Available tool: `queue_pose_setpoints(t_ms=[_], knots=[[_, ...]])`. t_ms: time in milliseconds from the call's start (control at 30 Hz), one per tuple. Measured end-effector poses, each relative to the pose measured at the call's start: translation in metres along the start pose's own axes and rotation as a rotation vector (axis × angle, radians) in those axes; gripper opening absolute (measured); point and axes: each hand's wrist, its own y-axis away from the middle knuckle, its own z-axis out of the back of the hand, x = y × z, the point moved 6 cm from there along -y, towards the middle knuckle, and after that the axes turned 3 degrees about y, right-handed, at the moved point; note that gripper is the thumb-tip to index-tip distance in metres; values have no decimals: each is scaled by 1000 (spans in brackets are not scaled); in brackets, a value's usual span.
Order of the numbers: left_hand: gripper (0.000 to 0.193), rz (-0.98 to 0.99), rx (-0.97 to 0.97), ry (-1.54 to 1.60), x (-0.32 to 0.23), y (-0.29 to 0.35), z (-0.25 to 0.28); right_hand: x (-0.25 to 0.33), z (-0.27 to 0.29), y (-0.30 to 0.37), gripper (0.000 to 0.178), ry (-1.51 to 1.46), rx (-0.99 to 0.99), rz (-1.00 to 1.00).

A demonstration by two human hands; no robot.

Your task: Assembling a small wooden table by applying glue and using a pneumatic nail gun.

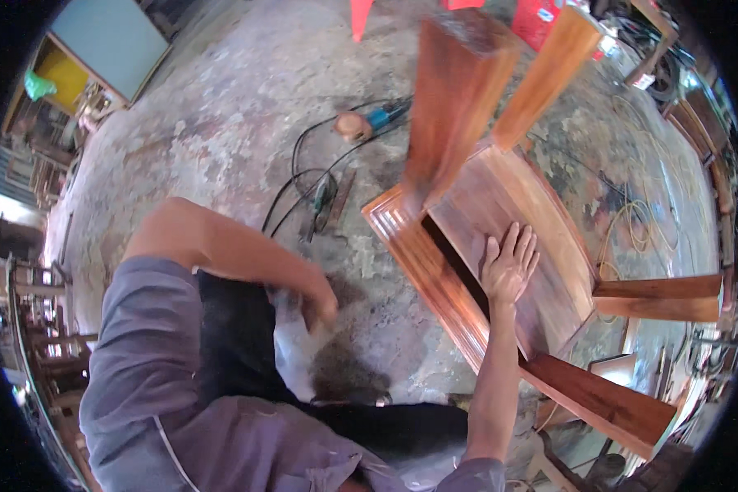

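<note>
A reddish-brown wooden piece of furniture lies upside down on the floor at the right, its thick legs (459, 98) sticking up and outward. It looks like a small table or stool. My right hand (512, 266) rests flat on its pale underside panel (541, 246), fingers stretched out. A dark gap runs between that panel and the grooved edge moulding (435, 279). My left hand (320, 303) hangs over the floor beside my knee, apart from the furniture. Motion smears its fingers, and I cannot make out anything in it.
On the floor ahead lies a blue power tool with a round tan disc (354, 125), with black cables (297, 176) nearby. A smaller tool (324, 195) lies closer. Yellowish cord (635, 225) loops at the right. A cabinet (111, 45) stands far left; red plastic items (537, 20) stand at the back.
</note>
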Motion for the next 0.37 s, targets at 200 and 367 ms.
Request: queue_pose_setpoints(t_ms=[200, 367], knots=[[46, 911, -958, 166, 164, 129, -44, -10, -18, 14, 63, 23, 42, -9], [64, 1073, -1385, 703, 254, 91, -63, -9, -27, 6, 60, 17, 2, -64]])
